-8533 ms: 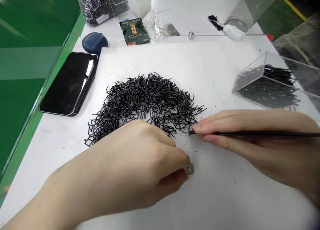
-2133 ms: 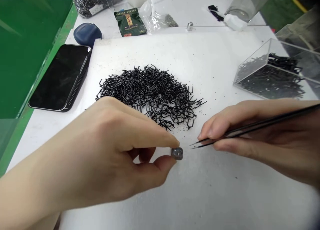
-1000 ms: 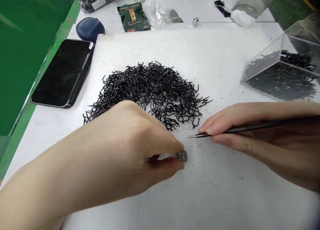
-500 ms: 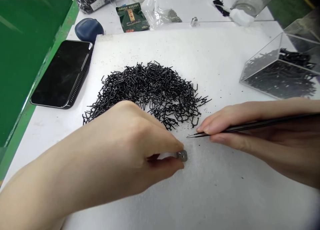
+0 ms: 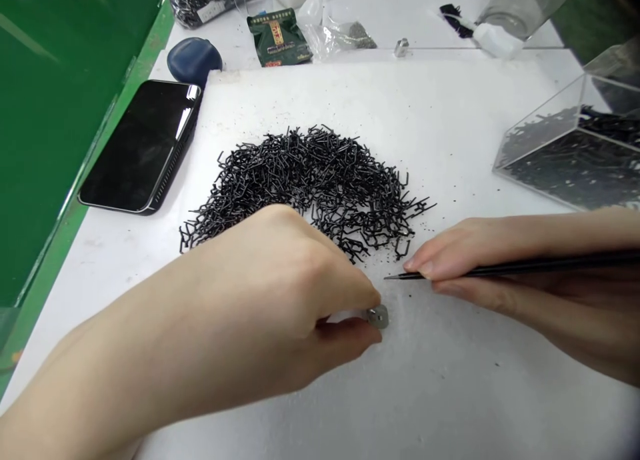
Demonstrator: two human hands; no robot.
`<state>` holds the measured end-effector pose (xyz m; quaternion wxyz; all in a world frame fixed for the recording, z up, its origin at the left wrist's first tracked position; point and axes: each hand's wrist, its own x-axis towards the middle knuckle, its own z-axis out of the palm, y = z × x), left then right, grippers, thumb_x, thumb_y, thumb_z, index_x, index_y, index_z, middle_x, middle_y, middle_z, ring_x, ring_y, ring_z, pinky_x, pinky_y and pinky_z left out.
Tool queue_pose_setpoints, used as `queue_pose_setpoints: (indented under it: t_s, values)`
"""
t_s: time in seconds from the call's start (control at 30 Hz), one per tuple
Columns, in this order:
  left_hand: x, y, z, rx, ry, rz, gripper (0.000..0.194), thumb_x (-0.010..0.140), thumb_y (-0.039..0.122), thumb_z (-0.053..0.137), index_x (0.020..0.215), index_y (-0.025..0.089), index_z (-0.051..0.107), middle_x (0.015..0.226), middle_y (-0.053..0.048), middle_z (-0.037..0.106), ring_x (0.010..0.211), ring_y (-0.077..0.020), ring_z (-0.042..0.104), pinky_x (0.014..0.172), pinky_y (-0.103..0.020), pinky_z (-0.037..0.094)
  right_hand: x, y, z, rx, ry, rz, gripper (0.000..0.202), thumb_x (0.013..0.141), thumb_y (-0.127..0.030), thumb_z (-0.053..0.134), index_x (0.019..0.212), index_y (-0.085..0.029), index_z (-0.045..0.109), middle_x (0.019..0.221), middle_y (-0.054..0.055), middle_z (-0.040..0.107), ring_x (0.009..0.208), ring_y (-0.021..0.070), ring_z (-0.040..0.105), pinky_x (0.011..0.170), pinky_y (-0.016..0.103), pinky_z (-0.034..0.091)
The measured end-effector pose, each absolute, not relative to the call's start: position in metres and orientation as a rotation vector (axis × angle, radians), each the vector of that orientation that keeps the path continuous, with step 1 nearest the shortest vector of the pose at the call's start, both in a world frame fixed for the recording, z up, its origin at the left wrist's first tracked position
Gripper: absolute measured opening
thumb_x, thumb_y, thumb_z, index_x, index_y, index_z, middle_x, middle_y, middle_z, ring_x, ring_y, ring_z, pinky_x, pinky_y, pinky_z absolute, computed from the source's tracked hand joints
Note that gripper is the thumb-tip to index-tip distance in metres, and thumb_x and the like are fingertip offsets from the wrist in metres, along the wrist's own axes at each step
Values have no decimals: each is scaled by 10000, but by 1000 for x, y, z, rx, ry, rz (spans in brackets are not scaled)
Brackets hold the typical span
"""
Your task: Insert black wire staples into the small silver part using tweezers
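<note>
Between thumb and index finger, my left hand [image 5: 285,300] pinches a small grey metal part [image 5: 379,316] with a hole in it, just above the white board [image 5: 450,387]. Black tweezers [image 5: 530,265] are in my right hand [image 5: 480,253], pointing left. Their thin tips are together just above and right of the metal part, apart from it. Whether the tips hold anything is too small to tell. A heap of thin bent black pins [image 5: 300,167] lies behind my left hand, which hides its front left part. One loose pin [image 5: 403,249] lies near my right fingertips.
A clear box [image 5: 565,160] of black pieces stands at the right. At the left are a black phone-like device [image 5: 140,147] and a dark blue rounded object [image 5: 194,60]. A green packet [image 5: 279,39], a clear bag [image 5: 345,37] and a small metal piece [image 5: 401,47] lie at the back.
The whole view has shifted, so everything appears farther right. The tweezer tips, slightly apart before, have come together. The grey metal part has turned a little in my left fingers.
</note>
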<state>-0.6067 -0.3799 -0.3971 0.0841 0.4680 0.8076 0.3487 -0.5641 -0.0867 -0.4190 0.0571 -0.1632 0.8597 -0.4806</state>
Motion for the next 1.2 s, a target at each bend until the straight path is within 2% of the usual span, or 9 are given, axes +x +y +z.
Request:
queue_pose_setpoints:
  t_s: [0.1,0.27,0.57,0.77,0.97,1.1,1.2]
  values:
    - [-607,-380,-398,1375,2347,1070,393,1007,76,757,633,183,700,558,25,648,474,-86,497,485,-333,349,-564,-88,-419,-492,2590,-1464,66,1025,-435,922,1035,-501,929,1069,-98,935,911,220,910,754,287,769]
    - [-608,-381,-397,1363,2339,1079,429,1020,65,740,621,191,646,570,31,636,481,-73,514,497,-324,346,-563,-93,-418,-375,2558,-1572,71,977,-425,974,1001,-482,938,1043,-65,926,921,247,902,741,322,779]
    - [-609,-380,-398,1380,2345,1075,431,1051,78,708,635,181,660,584,45,627,490,-64,479,492,-306,329,-566,-94,-418,-447,2575,-1540,52,987,-421,963,994,-467,938,1047,-72,939,880,239,910,720,301,773]
    - [-607,-380,-396,1392,2323,1083,448,1052,63,699,627,192,638,573,45,604,487,-73,464,497,-318,335,-564,-91,-420,-444,2567,-1556,92,983,-397,969,1014,-478,938,1055,-70,936,900,247,906,768,330,782]
    - [-601,-374,-398,1386,2412,1086,425,1053,57,714,655,191,649,626,23,673,511,-85,536,517,-329,355,-564,-91,-414,-446,2568,-1631,144,975,-325,959,1010,-459,919,1001,-48,916,901,252,894,765,311,770]
    - [-602,-371,-402,1407,2478,1042,387,1061,69,731,691,174,685,621,27,647,521,-89,520,538,-341,349,-559,-91,-410,-516,2490,-1593,183,1002,-274,918,1056,-446,886,1020,-46,912,919,241,901,762,286,756]
    - [-605,-370,-403,1403,2463,1041,414,1053,74,738,667,190,643,627,28,669,512,-91,528,560,-341,353,-556,-91,-410,-592,2492,-1579,152,1013,-289,910,1059,-431,878,1027,-38,905,909,232,895,770,296,754]
